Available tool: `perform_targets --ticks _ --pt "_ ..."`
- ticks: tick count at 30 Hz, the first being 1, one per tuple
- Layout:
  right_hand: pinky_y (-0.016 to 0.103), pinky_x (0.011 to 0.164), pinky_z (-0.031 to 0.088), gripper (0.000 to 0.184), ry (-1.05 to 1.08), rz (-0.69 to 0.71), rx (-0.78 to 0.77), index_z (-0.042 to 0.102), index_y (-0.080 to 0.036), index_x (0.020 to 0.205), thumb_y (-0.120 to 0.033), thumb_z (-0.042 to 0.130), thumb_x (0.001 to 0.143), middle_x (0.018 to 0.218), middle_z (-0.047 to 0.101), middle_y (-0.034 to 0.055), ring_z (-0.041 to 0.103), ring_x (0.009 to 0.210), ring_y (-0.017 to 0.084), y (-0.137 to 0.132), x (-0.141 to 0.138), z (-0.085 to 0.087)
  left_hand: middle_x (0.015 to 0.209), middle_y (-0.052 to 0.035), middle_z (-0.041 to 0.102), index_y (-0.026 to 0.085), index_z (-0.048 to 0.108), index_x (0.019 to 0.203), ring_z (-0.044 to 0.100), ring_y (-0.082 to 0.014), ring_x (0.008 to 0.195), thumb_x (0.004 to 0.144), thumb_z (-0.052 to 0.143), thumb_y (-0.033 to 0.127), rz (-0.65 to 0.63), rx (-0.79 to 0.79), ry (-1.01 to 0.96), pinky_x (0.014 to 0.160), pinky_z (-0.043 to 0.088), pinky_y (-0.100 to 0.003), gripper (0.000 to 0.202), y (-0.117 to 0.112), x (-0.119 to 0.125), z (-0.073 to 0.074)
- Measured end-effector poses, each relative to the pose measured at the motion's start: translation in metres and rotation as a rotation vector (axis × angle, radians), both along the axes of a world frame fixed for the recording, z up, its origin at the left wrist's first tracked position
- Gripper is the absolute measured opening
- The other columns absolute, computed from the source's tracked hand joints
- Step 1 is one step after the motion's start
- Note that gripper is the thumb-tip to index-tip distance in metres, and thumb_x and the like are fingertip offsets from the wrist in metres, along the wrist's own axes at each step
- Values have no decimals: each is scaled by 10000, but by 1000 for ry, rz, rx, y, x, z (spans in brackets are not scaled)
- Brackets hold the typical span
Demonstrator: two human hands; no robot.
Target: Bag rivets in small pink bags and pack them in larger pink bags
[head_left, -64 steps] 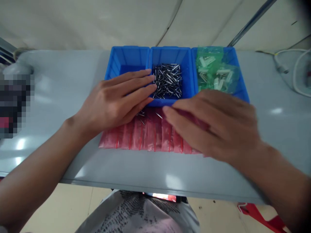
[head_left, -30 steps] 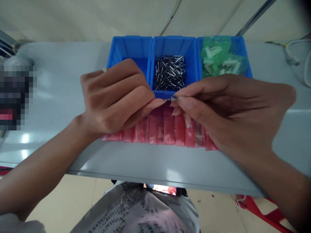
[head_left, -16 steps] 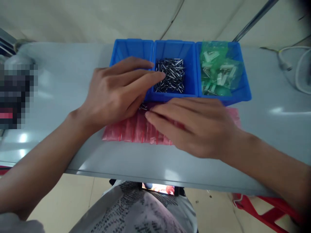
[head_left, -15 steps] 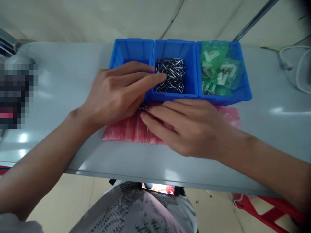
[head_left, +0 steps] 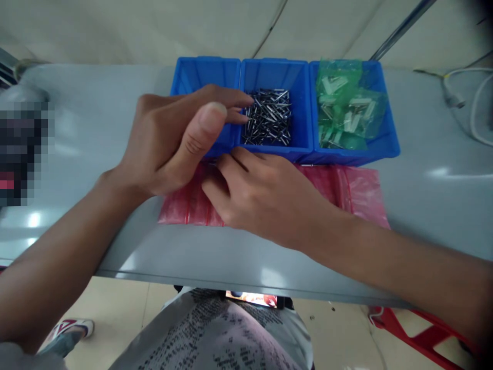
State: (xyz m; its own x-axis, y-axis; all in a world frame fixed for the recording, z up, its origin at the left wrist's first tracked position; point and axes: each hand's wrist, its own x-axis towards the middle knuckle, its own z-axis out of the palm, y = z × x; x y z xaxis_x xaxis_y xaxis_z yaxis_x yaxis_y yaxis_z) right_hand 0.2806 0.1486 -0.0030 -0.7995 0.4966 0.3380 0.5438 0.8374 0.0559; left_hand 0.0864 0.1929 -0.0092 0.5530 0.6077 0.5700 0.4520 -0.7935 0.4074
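My left hand (head_left: pixel 169 136) hovers over the front of the left blue bin (head_left: pixel 206 74), thumb lifted and fingers stretched out. Its fingertips reach over the edge of the middle blue bin (head_left: pixel 304 103), which holds a heap of thin, shiny metal pins or screws (head_left: pixel 271 118). Below the bins lies a row of overlapping pink plastic bags (head_left: pixel 362 187). Over these bags is my right hand (head_left: pixel 265 195), its fingers bent down at the bags' upper edge, close to the left bin's front wall. Its fingertips are partly hidden, and I cannot see what they pinch.
The right blue bin (head_left: pixel 389 136) contains green plastic bags (head_left: pixel 342 103) with white and metal parts. A white cable (head_left: pixel 458 103) lies at the right. A lit screen (head_left: pixel 252 298) is below the table's front edge, and a red stool (head_left: pixel 427 329) stands lower right.
My left thumb has lifted and the hand has opened, shifting slightly left. My right hand has moved left and up along the pink bags. The small metal pieces seen between the hands are now hidden.
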Motion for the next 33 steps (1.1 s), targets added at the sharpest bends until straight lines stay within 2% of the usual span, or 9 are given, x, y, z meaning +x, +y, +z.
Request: perform_targets --ticks 5,8,11,14,18,21,27,30,33 --pt "340 571 370 337 34 -10 164 767 -246 1009 -89 476 1078 825 730 18 634 773 174 6 39 1 1137 -45 833 155 773 1227 810 -158 1051 1140 437 250 74 204 -60 900 651 -317 360 -2 5 -4" --pt "325 593 459 260 121 -31 221 781 -263 1038 -134 558 1074 933 788 -15 683 834 160 9 63 -8 1070 -67 826 141 767 1191 798 -215 1034 1045 578 193 -12 394 -11 925 660 -387 244 -2 6 -9" --pt "326 730 603 168 357 -57 111 784 -232 1123 -135 684 1030 1032 828 8 757 922 165 6 76 -13 1065 -109 824 105 748 1199 810 -277 1013 1000 681 259 -121 502 76 864 690 -413 260 -1 6 -12" --pt "308 733 622 216 585 -135 -78 782 -278 1151 -119 730 1015 1054 841 -29 776 896 122 -1 78 -9 1043 -124 823 82 718 1233 820 -297 994 958 795 343 -145 559 156 792 702 -403 387 -1 5 -11" --pt "309 683 618 157 743 -231 -307 793 -291 1106 -170 718 1039 1013 840 -44 766 842 117 -7 70 -5 1014 -49 823 179 706 1167 821 -227 992 941 814 231 -77 578 213 812 701 -342 256 -2 7 -10" --pt "310 685 637 119 862 -294 -386 792 -259 1060 -161 767 999 994 839 -41 767 817 126 -9 64 -7 930 -16 809 184 711 1098 821 -207 946 930 778 129 -80 605 195 730 664 -301 188 -3 9 -10" --pt "332 782 675 128 905 -277 -397 829 -236 1072 -150 778 992 1005 849 -28 773 871 127 -12 57 -9 1014 -1 800 224 677 1212 802 -210 962 951 820 350 14 430 114 705 605 -313 324 -10 9 -9" --pt "374 741 663 138 854 -291 -383 836 -259 1114 -202 740 1032 1014 841 -1 771 879 167 -12 58 -9 995 12 814 294 705 1178 780 -181 905 995 753 471 51 323 86 757 614 -343 259 -6 7 -14" --pt "358 743 655 160 878 -225 -395 837 -271 1091 -171 729 1030 992 831 -2 780 927 179 -12 59 -9 925 24 804 332 702 1143 756 -174 823 1038 678 467 61 419 98 726 610 -375 173 2 7 -20"
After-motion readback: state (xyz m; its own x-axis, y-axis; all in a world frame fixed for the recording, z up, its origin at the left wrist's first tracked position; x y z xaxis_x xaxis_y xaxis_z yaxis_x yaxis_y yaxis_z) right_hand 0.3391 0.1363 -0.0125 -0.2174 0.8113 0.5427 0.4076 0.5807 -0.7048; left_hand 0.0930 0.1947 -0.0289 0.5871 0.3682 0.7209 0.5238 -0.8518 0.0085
